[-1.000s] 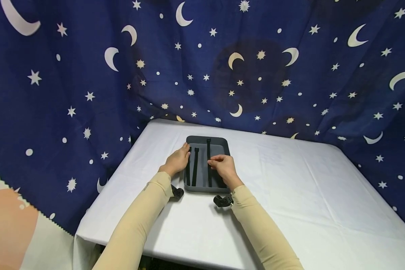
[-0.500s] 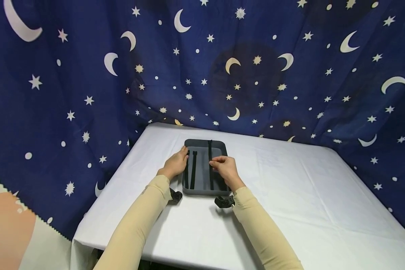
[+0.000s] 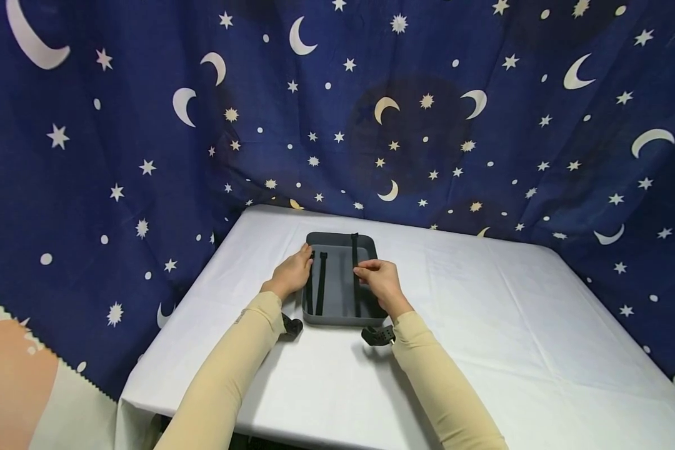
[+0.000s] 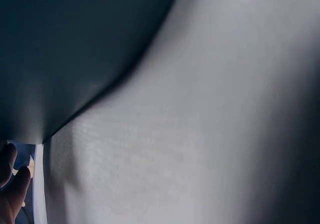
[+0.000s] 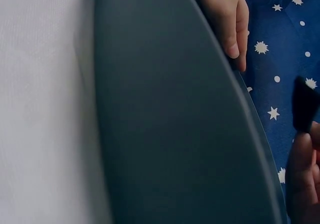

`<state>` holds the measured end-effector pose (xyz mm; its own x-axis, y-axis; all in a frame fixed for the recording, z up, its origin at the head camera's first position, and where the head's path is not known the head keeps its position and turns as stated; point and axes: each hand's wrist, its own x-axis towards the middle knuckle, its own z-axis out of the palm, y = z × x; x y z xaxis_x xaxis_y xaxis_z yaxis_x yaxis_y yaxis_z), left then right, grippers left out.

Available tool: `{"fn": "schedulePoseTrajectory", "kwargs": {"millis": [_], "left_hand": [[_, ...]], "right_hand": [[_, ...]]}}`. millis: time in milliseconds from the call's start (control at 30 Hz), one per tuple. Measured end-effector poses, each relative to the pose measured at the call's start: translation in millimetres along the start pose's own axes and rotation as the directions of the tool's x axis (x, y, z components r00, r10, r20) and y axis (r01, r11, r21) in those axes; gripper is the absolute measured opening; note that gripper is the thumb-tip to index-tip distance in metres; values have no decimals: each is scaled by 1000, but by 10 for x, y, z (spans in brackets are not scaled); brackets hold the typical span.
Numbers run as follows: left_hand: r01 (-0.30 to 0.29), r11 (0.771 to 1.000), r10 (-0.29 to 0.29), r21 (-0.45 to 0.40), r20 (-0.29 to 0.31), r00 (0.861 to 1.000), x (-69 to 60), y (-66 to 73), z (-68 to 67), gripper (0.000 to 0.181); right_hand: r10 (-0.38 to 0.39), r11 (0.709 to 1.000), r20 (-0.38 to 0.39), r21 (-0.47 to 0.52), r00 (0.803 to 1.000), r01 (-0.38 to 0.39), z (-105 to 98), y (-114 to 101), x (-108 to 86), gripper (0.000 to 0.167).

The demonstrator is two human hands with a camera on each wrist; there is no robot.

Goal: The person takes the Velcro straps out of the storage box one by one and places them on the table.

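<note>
A shallow dark grey rectangular tray [image 3: 337, 320] lies on the white-covered table. My left hand [image 3: 292, 273] grips its left wall, with fingers at the rim. My right hand [image 3: 381, 281] pinches a black strap [image 3: 355, 253] between thumb and fingertips, over the tray's right half. That strap is long and narrow with a wider head, which reaches the far wall. Two similar straps, an inner strap [image 3: 322, 284] and an outer strap [image 3: 310, 294], lie lengthwise along the left side. In the right wrist view, a blurred dark strap end [image 5: 304, 106] rises above the right fingertips.
White cloth covers the table [image 3: 484, 325], stretching well to the right of the tray. A dark blue curtain [image 3: 427, 144] with moons and stars hangs behind. Black wrist devices, a left one [image 3: 292, 326] and a right one [image 3: 378, 336], sit near the tray's front edge.
My right hand has shifted slightly right with the pinched strap, moving it farther from the two left straps. The left hand stays at the tray's left wall.
</note>
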<state>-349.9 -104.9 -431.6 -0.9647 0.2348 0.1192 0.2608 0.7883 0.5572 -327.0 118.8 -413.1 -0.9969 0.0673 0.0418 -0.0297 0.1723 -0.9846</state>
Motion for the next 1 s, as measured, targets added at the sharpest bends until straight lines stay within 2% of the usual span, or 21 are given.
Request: {"fn": "schedulePoseTrajectory", "kwargs": {"millis": [200,767,1000], "left_hand": [[-2,1000,2,6,-4,1000,4,7,-3,51],[25,1000,-25,-17,-2,1000,-8,-20,33,51],[22,1000,-22,-1,-2,1000,19,-24,38,51]], "right_hand": [[-2,1000,-13,23,1000,2,-42,-10,15,20],[21,1000,-26,10,999,-21,-159,14,16,21],[27,1000,-31,-4,999,-27,-218,23,17,22]]}}
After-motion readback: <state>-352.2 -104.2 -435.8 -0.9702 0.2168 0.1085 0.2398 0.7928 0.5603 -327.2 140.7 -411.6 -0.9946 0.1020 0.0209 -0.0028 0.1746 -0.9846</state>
